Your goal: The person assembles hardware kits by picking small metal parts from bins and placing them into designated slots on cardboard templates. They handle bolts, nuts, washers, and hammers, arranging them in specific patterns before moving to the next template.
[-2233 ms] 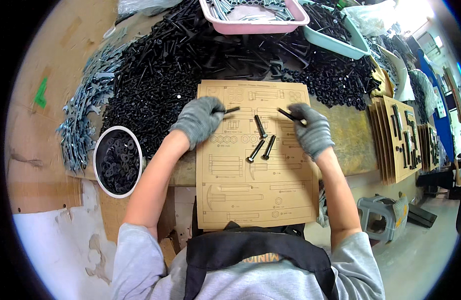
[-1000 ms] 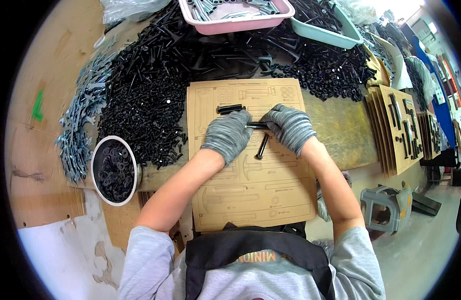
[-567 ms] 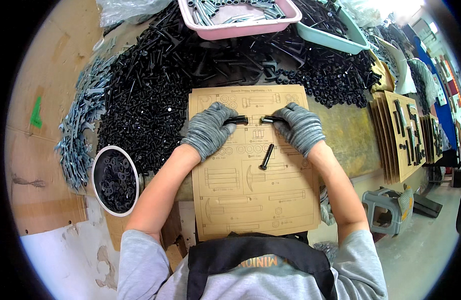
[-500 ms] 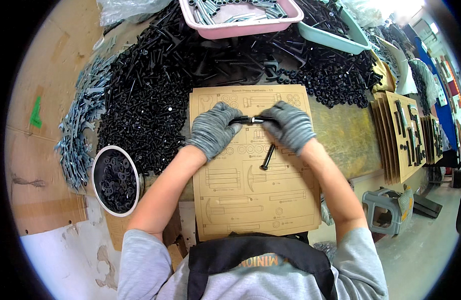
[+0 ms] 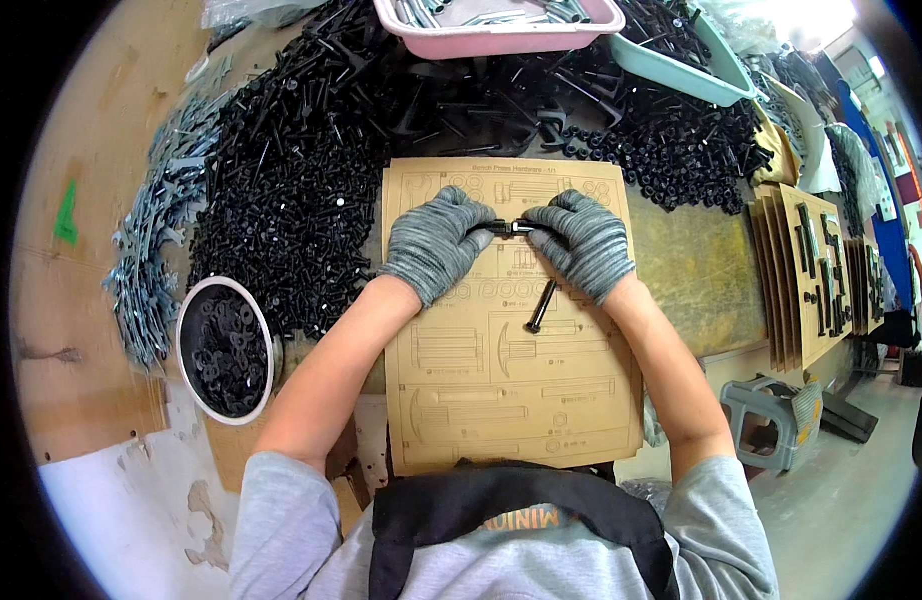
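Note:
A brown template board with engraved bolt outlines lies in front of me on the bench. Both my hands wear grey knit gloves. My left hand pinches a black bolt over the upper part of the board. My right hand pinches a second black bolt, and the two bolts meet end to end between my fingertips. A third black bolt lies loose on the board just below my right hand.
A large heap of black screws and bolts covers the bench behind the board. A white bowl of black washers stands at left, silvery parts beyond it. A pink tray and teal tray sit at the back; stacked boards at right.
My hands came together over the top of the board, bringing the two held bolts end to end. One bolt stays loose on the board.

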The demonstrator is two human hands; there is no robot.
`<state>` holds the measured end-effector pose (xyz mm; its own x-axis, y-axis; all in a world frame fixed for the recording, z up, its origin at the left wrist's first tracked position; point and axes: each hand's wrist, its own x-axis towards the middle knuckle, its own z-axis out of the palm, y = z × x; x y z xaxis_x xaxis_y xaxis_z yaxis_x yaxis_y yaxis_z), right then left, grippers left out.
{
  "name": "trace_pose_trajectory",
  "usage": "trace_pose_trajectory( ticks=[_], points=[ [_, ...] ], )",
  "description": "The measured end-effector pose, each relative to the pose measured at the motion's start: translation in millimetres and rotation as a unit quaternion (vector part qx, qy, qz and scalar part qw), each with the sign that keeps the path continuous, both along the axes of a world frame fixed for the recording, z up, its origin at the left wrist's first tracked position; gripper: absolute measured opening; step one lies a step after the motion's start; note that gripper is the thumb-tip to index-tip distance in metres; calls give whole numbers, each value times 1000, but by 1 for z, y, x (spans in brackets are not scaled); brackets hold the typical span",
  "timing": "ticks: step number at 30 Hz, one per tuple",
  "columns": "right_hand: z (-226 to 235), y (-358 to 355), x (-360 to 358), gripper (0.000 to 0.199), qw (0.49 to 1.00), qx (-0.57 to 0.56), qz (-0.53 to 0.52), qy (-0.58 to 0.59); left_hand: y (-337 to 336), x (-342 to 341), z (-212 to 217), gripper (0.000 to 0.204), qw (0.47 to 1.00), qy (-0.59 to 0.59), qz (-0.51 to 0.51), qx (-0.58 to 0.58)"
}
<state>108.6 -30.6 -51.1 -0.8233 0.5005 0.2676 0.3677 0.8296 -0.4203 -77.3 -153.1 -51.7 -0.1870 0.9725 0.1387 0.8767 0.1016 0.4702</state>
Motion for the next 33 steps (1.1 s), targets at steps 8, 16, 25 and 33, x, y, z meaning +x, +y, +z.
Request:
trace_pose_trajectory(
  ticks=[8,16,25,33],
  points=[
    [1,-3,0,21,999,25,8,20,0,0,6,37,999,27,-5,-38],
    [38,-38,52,37,989,-106,-98,23,-148,-8,44,55,958,12,282,-46],
    [16,-66,58,19,992,84,74,-53,-148,-5,25,68,925,60,347,-140],
    [19,19,92,29,967,189,-168,2,-107,-32,20,47,935,108,308,-140]
  ],
)
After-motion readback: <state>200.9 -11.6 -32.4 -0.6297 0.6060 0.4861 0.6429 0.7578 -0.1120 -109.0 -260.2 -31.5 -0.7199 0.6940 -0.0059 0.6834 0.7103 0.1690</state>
